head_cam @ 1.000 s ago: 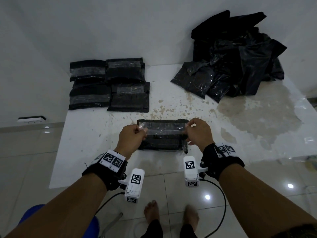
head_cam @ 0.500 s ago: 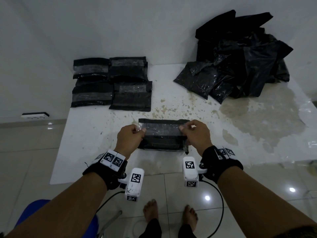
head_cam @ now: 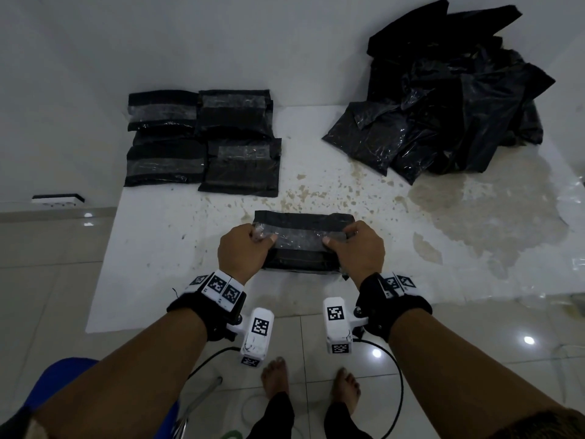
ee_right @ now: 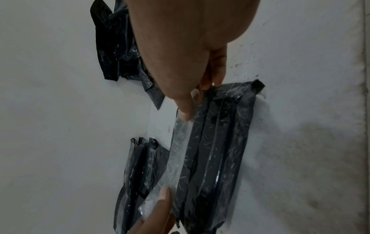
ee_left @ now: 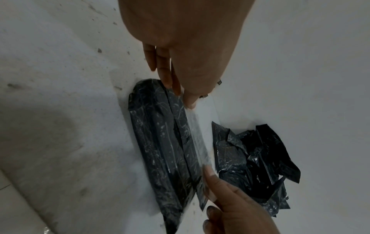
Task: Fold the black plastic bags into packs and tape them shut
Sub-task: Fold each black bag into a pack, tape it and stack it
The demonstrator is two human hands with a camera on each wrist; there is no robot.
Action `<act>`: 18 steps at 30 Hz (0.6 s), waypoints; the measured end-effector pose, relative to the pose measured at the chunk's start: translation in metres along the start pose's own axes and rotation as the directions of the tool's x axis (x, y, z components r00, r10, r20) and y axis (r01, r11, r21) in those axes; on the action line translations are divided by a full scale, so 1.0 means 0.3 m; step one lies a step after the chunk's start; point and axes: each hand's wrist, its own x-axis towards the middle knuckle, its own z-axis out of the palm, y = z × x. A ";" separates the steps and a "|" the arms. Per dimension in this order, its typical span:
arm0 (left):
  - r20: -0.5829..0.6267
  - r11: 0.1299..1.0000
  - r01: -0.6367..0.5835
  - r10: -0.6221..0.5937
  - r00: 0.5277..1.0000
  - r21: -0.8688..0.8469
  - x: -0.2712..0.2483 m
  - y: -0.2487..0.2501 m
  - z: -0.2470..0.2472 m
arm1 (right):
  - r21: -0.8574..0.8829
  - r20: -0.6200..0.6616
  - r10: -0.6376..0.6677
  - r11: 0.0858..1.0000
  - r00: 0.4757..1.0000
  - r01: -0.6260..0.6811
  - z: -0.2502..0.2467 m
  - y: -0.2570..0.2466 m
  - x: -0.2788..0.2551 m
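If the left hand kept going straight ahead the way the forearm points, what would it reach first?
Likely the nearest taped pack in the finished group at the table's far left, past the pack being taped that the left hand holds; depth is uncertain.

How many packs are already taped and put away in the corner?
4 show on top: back-left, back-right, front-left, front-right. Dark edges beneath the back ones suggest more may be hidden underneath.
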 end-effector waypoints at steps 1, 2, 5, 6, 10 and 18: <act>-0.007 1.000 -0.007 0.008 1.000 0.007 0.001 -0.003 0.008 | -0.009 -0.011 -0.003 1.000 1.000 0.003 0.003 0.000 -0.001; -0.013 1.000 -0.012 0.012 1.000 0.012 0.002 -0.004 0.014 | -0.016 -0.021 -0.006 1.000 1.000 0.006 0.004 0.000 -0.001; -0.012 0.997 -0.028 0.029 1.000 0.072 0.003 -0.011 0.031 | -0.060 -0.023 -0.002 0.998 1.000 0.000 0.004 0.008 -0.004; -0.009 0.995 -0.033 0.034 0.999 0.091 0.003 -0.014 0.035 | -0.072 -0.019 0.003 0.997 1.000 -0.004 0.006 0.013 -0.005; -0.022 0.992 -0.037 0.040 0.999 0.119 -0.002 -0.022 0.046 | -0.101 -0.012 -0.004 0.995 1.000 0.003 0.015 0.033 -0.017; -0.052 0.964 -0.068 0.085 0.995 0.259 -0.006 -0.033 0.054 | -0.144 0.045 0.017 0.989 0.999 -0.010 0.022 0.026 -0.017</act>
